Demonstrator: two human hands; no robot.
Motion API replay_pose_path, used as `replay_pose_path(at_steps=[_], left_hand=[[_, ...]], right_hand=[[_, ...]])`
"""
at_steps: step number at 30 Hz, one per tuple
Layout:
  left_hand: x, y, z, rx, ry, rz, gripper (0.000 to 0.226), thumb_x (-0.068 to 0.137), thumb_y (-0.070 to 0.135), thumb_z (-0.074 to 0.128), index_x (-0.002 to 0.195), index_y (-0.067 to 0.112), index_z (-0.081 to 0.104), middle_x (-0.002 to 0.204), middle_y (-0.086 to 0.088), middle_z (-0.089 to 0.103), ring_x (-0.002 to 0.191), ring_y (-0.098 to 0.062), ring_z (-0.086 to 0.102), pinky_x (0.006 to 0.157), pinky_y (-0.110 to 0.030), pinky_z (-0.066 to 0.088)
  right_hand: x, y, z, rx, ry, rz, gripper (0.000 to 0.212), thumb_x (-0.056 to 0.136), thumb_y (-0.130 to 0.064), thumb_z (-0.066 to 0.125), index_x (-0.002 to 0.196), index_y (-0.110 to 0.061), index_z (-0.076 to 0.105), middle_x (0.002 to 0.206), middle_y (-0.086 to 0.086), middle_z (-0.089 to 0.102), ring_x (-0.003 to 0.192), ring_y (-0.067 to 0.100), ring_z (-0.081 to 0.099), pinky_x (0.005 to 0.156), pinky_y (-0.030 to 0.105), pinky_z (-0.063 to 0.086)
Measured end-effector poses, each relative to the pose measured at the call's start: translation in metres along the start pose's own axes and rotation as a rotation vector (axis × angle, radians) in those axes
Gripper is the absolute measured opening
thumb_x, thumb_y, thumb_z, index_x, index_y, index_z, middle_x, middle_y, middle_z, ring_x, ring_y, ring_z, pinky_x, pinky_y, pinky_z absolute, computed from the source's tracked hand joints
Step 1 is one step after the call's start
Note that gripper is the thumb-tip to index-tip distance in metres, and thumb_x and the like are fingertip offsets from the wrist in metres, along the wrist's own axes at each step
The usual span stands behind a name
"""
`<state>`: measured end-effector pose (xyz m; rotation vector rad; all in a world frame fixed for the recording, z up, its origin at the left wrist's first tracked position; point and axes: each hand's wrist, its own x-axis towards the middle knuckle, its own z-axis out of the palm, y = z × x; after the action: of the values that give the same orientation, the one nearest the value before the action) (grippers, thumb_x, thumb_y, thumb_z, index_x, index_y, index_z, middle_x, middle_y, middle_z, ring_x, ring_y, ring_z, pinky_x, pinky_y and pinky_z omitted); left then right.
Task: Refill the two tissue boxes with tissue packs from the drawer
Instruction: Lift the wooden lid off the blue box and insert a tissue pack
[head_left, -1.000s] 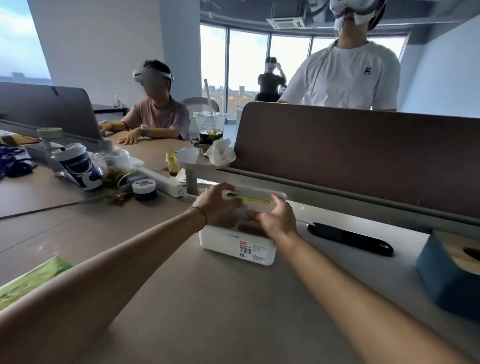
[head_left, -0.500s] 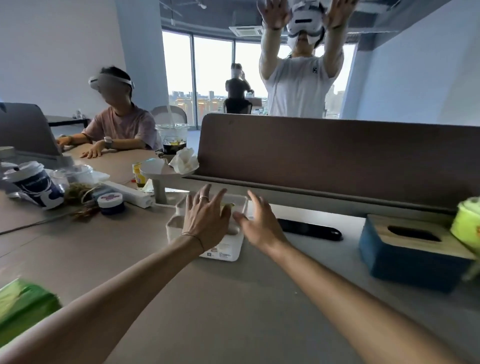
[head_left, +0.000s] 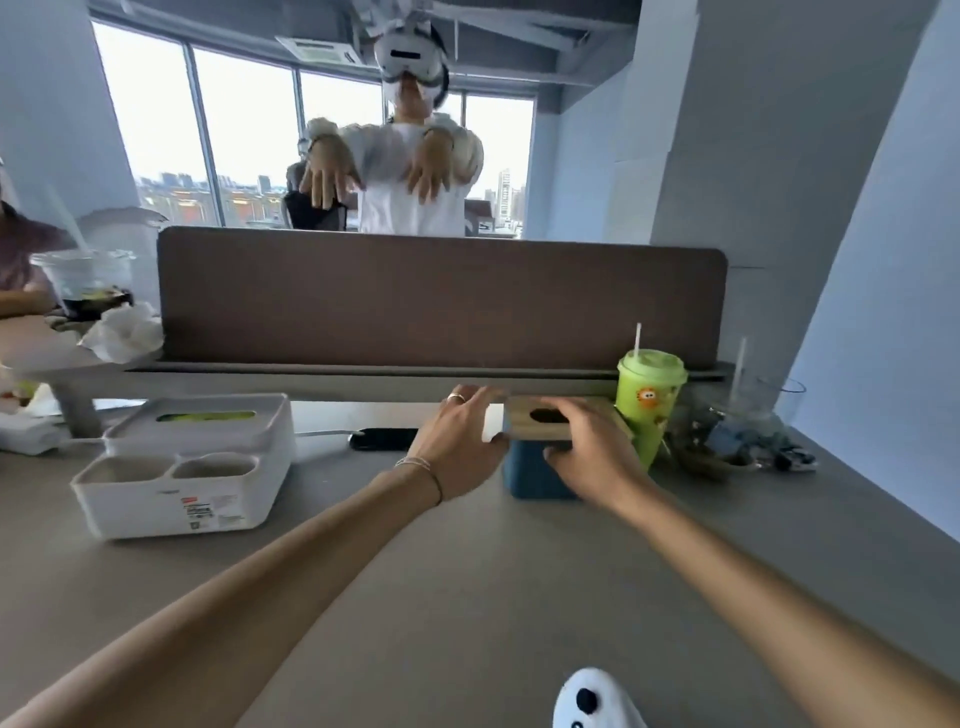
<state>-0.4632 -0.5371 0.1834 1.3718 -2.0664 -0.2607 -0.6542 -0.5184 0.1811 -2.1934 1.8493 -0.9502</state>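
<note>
A blue tissue box with a wooden lid stands at the back of the desk, its oval slot dark. My left hand grips the lid's left edge, thumb at its front corner. My right hand lies over the lid's front right, thumb pressed under the rim against the blue side. A white tissue box with two front cups sits apart at the left, lid on, green showing in its slot. No drawer or loose tissue pack is in view.
A green lidded cup with a straw stands right against the blue box. A black phone lies between the boxes. A brown divider closes the back, with a person behind it. Clutter and a clear glass fill the right corner.
Both hands left the white tissue box and moved right to the blue box, where they now grip its wooden lid. The view swung right with them.
</note>
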Motion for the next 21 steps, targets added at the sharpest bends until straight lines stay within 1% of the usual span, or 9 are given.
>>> replay_pose_path(at_steps=[2,4,6,8,11,14,19,21], left_hand=[[0.016,0.011,0.018,0.033,-0.101,0.013,0.062,0.082,0.038,0.065,0.141,0.032,0.045,0.139,-0.003,0.047,0.12,-0.024,0.051,0.101,-0.036,0.045],[0.031,0.02,0.032,0.086,-0.172,0.04,0.069,0.075,0.05,0.066,0.139,0.041,0.043,0.136,0.0,0.046,0.122,-0.023,0.049,0.098,-0.04,0.049],[0.042,0.023,0.045,0.115,-0.227,0.045,0.066,0.075,0.051,0.071,0.135,0.04,0.047,0.134,-0.001,0.045,0.118,-0.023,0.049,0.095,-0.042,0.051],[0.051,0.02,0.057,0.164,-0.251,0.041,0.056,0.08,0.05,0.069,0.13,0.034,0.052,0.134,-0.003,0.043,0.119,-0.026,0.048,0.097,-0.046,0.049],[0.056,0.016,0.069,0.204,-0.21,0.039,0.045,0.087,0.045,0.065,0.127,0.027,0.053,0.132,-0.003,0.045,0.12,-0.027,0.048,0.097,-0.047,0.048],[0.057,0.019,0.07,0.217,-0.173,0.052,0.045,0.087,0.039,0.068,0.124,0.02,0.054,0.129,-0.002,0.048,0.113,-0.025,0.052,0.092,-0.042,0.051],[0.047,0.017,0.047,0.228,-0.132,0.058,0.046,0.084,0.036,0.07,0.123,0.018,0.054,0.132,-0.002,0.047,0.112,-0.024,0.053,0.09,-0.039,0.05],[0.036,0.012,0.027,0.235,-0.109,0.059,0.045,0.083,0.036,0.072,0.121,0.02,0.055,0.13,-0.001,0.048,0.111,-0.023,0.052,0.086,-0.036,0.048]], right_hand=[[0.006,0.027,-0.006,-0.085,-0.029,-0.015,0.066,0.081,-0.018,0.075,0.143,-0.022,0.053,0.142,0.002,0.058,0.133,0.026,0.051,0.111,0.044,0.042],[0.011,0.045,-0.009,-0.139,-0.075,-0.026,0.064,0.085,-0.02,0.074,0.144,-0.018,0.052,0.141,0.006,0.058,0.131,0.029,0.053,0.11,0.045,0.042],[0.015,0.058,-0.007,-0.199,-0.122,-0.052,0.062,0.089,-0.021,0.07,0.146,-0.014,0.049,0.143,0.006,0.056,0.132,0.029,0.051,0.111,0.045,0.04],[0.02,0.067,-0.004,-0.239,-0.131,-0.078,0.057,0.091,-0.019,0.067,0.146,-0.015,0.05,0.14,0.004,0.056,0.13,0.028,0.051,0.109,0.044,0.041],[0.026,0.075,0.001,-0.277,-0.116,-0.098,0.054,0.092,-0.015,0.064,0.145,-0.018,0.052,0.131,0.001,0.055,0.121,0.029,0.054,0.1,0.045,0.046],[0.028,0.074,0.003,-0.32,-0.133,-0.132,0.053,0.093,-0.014,0.062,0.144,-0.019,0.051,0.129,0.002,0.052,0.117,0.032,0.054,0.096,0.046,0.048],[0.021,0.047,-0.002,-0.324,-0.096,-0.194,0.052,0.092,-0.012,0.062,0.143,-0.016,0.05,0.129,0.007,0.051,0.123,0.031,0.047,0.101,0.044,0.042],[0.014,0.027,-0.004,-0.312,-0.084,-0.232,0.051,0.093,-0.013,0.062,0.142,-0.016,0.05,0.129,0.006,0.052,0.123,0.03,0.047,0.1,0.042,0.041]])
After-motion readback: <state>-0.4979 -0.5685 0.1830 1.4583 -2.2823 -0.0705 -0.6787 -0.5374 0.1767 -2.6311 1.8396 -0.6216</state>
